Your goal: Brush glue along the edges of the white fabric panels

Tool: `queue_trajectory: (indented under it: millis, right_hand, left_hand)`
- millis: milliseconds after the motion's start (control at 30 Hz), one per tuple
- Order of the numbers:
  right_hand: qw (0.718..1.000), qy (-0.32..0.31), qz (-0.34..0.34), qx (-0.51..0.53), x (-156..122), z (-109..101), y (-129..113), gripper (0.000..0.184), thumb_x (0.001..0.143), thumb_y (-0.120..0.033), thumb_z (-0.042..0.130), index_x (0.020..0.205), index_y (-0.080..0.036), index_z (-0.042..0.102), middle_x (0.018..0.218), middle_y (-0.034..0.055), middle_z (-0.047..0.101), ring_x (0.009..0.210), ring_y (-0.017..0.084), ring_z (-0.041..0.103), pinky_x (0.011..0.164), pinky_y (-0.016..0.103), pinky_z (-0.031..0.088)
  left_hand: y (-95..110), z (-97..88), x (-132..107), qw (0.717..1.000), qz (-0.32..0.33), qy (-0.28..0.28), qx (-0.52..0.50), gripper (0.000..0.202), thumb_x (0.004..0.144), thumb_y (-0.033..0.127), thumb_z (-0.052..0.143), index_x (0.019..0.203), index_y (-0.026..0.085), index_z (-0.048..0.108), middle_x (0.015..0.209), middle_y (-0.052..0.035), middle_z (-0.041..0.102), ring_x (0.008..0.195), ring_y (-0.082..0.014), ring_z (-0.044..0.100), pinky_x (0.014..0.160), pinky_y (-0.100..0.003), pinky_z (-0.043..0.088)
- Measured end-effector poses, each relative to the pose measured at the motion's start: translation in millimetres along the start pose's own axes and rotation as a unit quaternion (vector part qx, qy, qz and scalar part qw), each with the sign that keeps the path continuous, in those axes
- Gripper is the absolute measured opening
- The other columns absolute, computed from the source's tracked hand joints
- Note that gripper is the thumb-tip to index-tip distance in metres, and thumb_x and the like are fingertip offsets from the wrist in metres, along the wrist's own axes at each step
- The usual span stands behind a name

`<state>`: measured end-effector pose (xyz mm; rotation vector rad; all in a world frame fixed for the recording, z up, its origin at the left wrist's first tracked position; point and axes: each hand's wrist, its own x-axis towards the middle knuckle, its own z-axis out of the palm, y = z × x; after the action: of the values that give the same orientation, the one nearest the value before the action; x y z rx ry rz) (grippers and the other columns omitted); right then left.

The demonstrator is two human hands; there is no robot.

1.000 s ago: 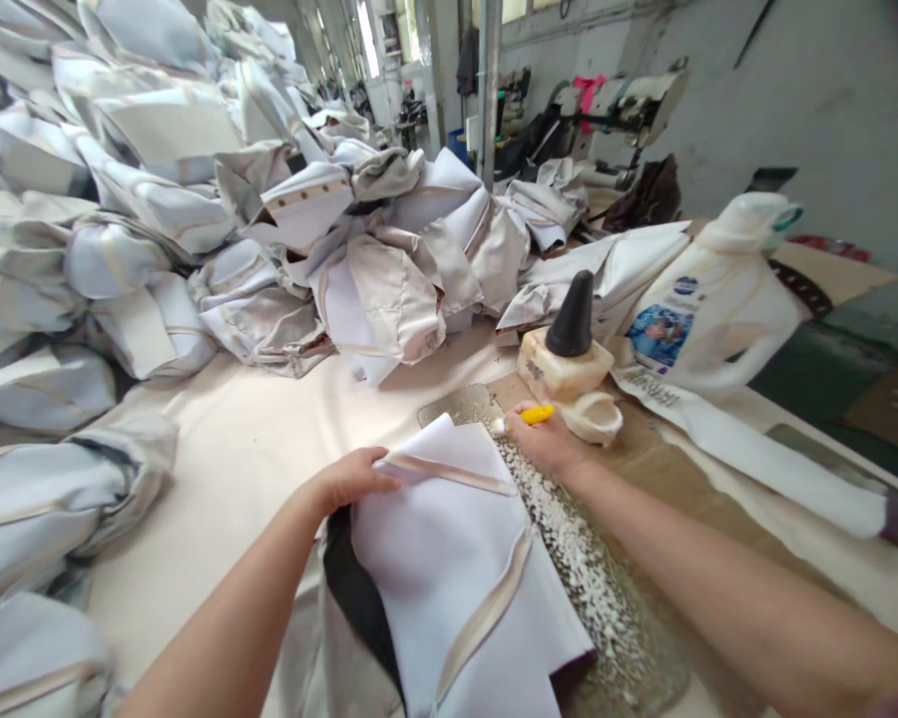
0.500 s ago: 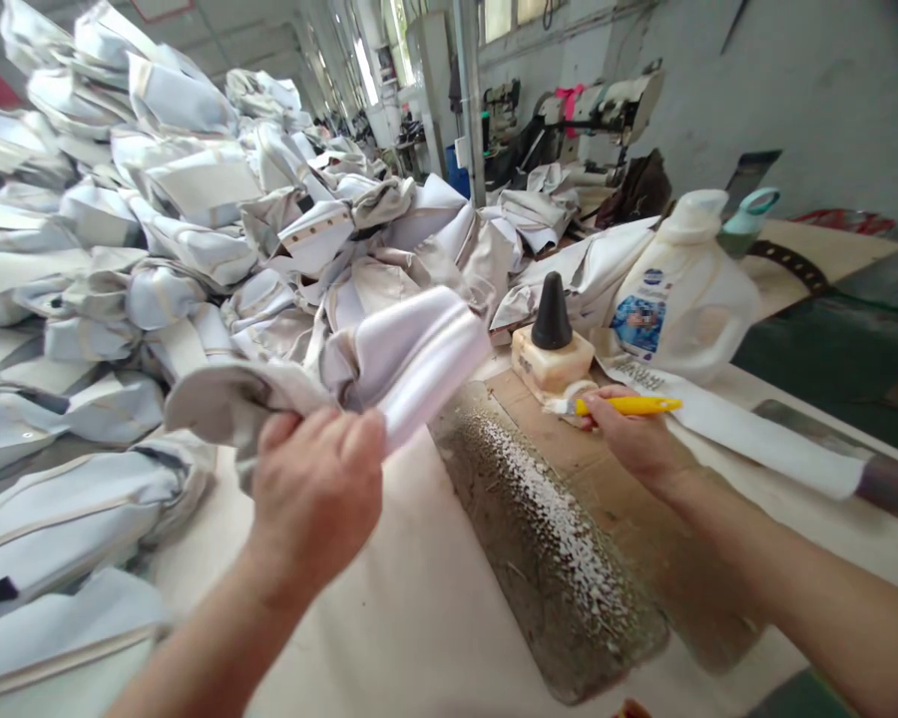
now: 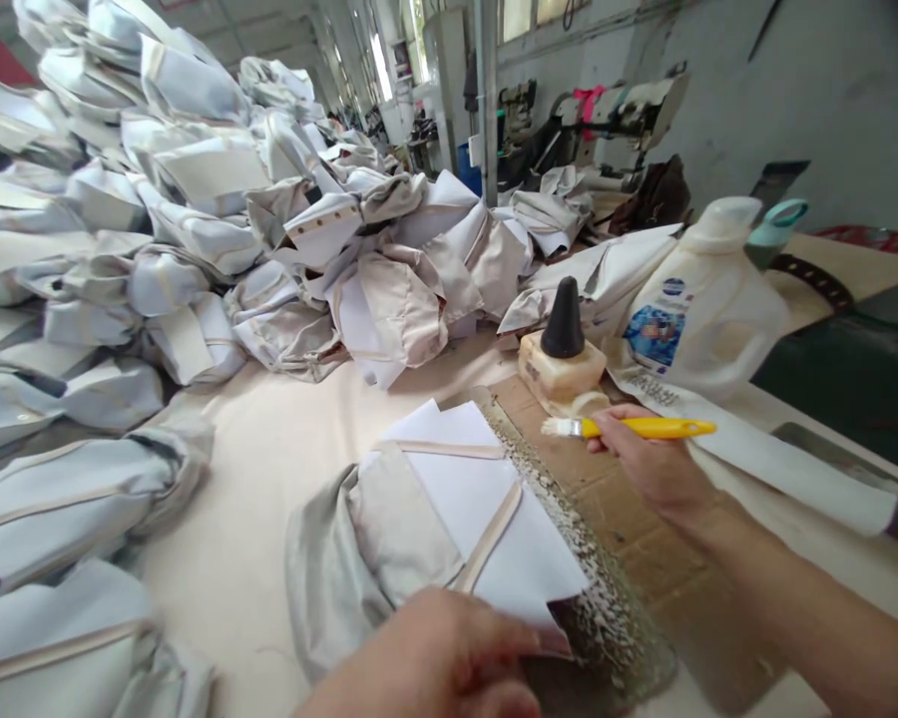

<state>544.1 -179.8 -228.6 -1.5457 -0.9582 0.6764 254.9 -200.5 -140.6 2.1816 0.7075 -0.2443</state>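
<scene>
A yellow-handled paintbrush [image 3: 655,427] is pinched in my right hand [image 3: 648,454], its pale bristles pointing left over the brown cardboard [image 3: 591,479]. At the bottom, my left hand [image 3: 441,663] is closed on the near edge of a sewn fabric piece [image 3: 411,509], grey cloth with white panels and beige tape strips. The piece lies partly on a dark board [image 3: 539,688] speckled with white residue. Just behind the brush stands a squat, stained glue bottle [image 3: 558,369] with a black cone top [image 3: 564,319].
A big heap of similar sewn pieces [image 3: 195,170] fills the left and back. At the right stand a white plastic jug [image 3: 707,309] and a long white strip [image 3: 793,464]. A sewing machine [image 3: 629,110] is farther back on the pale tabletop [image 3: 231,558].
My left hand has come down and nearer, laying the fabric piece from the air onto the board. My right hand, still with the brush, has shifted slightly right and down in view.
</scene>
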Motion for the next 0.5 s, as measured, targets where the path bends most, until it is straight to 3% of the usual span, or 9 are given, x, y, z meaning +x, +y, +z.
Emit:
queue_trajectory:
  millis: [33, 100, 167, 267, 367, 500]
  right_hand:
    - [1.000, -0.012, -0.003, 0.011, 1.6, 7.6, -4.0, 0.026, 0.080, -0.044, 0.054, 0.073, -0.019, 0.054, 0.060, -0.0004, 0.055, 0.060, 0.017, 0.056, 0.062, 0.029, 0.045]
    - [0.999, -0.028, -0.006, 0.020, 4.8, 22.6, -10.8, 0.027, 0.080, -0.044, 0.054, 0.069, -0.020, 0.052, 0.059, -0.0007, 0.054, 0.059, 0.017, 0.056, 0.062, 0.029, 0.045]
    - [0.999, -0.040, -0.007, 0.013, 7.7, 36.1, -13.7, 0.026, 0.080, -0.044, 0.054, 0.070, -0.019, 0.053, 0.060, -0.0001, 0.055, 0.059, 0.018, 0.056, 0.063, 0.029, 0.045]
    - [0.996, -0.083, -0.010, -0.017, 12.1, 52.1, -8.4, 0.025, 0.082, -0.043, 0.052, 0.078, -0.018, 0.056, 0.066, 0.0018, 0.059, 0.063, 0.018, 0.057, 0.066, 0.030, 0.045]
    - [0.988, -0.134, 0.001, -0.071, 16.7, 63.9, 4.9, 0.026, 0.083, -0.041, 0.048, 0.076, -0.019, 0.057, 0.063, 0.0013, 0.059, 0.061, 0.018, 0.056, 0.062, 0.029, 0.043]
    - [0.978, -0.151, 0.037, -0.142, 24.9, 76.9, 26.3, 0.024, 0.080, -0.037, 0.046, 0.063, -0.020, 0.053, 0.050, -0.0021, 0.052, 0.050, 0.016, 0.051, 0.053, 0.027, 0.039]
  left_hand:
    - [-1.3, -22.1, 8.8, 0.998, 0.015, 0.053, -0.003, 0.025, 0.087, 0.035, 0.047, 0.108, 0.033, 0.060, 0.092, 0.0056, 0.068, 0.083, -0.0107, 0.061, 0.077, -0.020, 0.048]
    - [-20.1, -50.9, 34.3, 0.987, -0.009, 0.141, 0.075, 0.031, 0.086, 0.037, 0.048, 0.114, 0.028, 0.057, 0.114, -0.0005, 0.062, 0.108, -0.0191, 0.053, 0.096, -0.036, 0.039]
    - [-51.8, -59.0, 65.9, 0.978, -0.072, 0.129, 0.149, 0.034, 0.082, 0.038, 0.052, 0.116, 0.031, 0.056, 0.129, -0.0013, 0.052, 0.124, -0.0301, 0.037, 0.100, -0.059, 0.026]
    - [-91.4, -45.8, 108.5, 0.977, -0.093, 0.066, 0.179, 0.041, 0.081, 0.045, 0.051, 0.121, 0.039, 0.050, 0.138, 0.0019, 0.042, 0.132, -0.0368, 0.020, 0.092, -0.076, 0.007]
    - [-103.7, -26.3, 133.2, 0.980, -0.047, 0.065, 0.182, 0.041, 0.082, 0.049, 0.047, 0.122, 0.040, 0.049, 0.137, 0.0018, 0.043, 0.135, -0.0350, 0.014, 0.090, -0.076, -0.007]
    - [-107.4, -12.6, 141.6, 0.985, -0.016, 0.098, 0.139, 0.038, 0.081, 0.047, 0.050, 0.118, 0.039, 0.051, 0.131, 0.0018, 0.049, 0.133, -0.0316, 0.019, 0.091, -0.073, -0.011]
